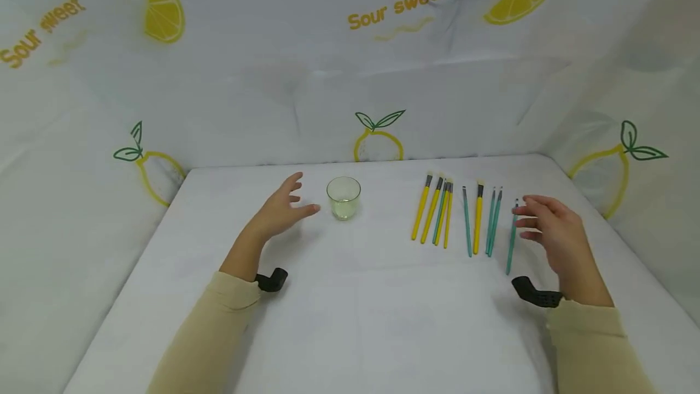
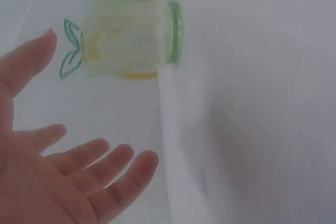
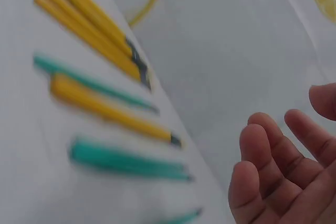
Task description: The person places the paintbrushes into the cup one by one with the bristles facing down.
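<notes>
A clear greenish glass (image 1: 343,199) stands upright near the back of the table. Left of it, my left hand (image 1: 280,208) hovers with thumb and fingers spread, not touching it; the left wrist view shows the glass (image 2: 126,35) beyond the thumb. My right hand (image 1: 558,230) is over the right side, fingers loosely bent, nearest to a teal paintbrush (image 1: 511,242) that it partly covers. Whether it touches that brush is hard to tell; nothing shows in its grasp. Several yellow paintbrushes (image 1: 420,208) and teal paintbrushes (image 1: 495,221) lie in a loose row left of this hand.
A white cloth covers the table (image 1: 355,309). White sheets with lemon prints rise as a back wall (image 1: 246,114) and along both sides. Each wrist wears a black camera mount, one on the left (image 1: 271,280) and one on the right (image 1: 536,292).
</notes>
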`<action>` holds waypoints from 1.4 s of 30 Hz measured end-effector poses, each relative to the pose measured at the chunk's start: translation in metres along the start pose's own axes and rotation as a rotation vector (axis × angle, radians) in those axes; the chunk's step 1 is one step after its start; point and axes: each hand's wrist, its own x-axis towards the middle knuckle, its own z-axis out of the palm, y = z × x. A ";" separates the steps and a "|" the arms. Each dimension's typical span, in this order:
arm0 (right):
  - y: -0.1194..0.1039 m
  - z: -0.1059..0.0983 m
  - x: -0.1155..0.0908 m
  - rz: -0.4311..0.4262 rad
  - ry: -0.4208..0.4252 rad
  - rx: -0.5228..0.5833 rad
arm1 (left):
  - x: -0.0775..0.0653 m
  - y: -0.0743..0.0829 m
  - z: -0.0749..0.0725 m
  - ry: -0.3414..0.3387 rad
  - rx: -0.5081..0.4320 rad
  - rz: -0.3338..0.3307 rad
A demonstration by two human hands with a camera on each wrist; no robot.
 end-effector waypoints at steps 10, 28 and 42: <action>-0.026 0.106 0.001 -0.139 -0.181 -0.171 | 0.048 0.049 0.075 -0.027 0.291 0.150; -0.030 0.125 0.017 -0.174 -0.096 -0.028 | 0.064 0.018 0.036 0.132 0.330 0.058; -0.019 0.141 0.027 -0.300 -0.042 -0.567 | 0.035 -0.006 -0.006 0.225 0.306 -0.005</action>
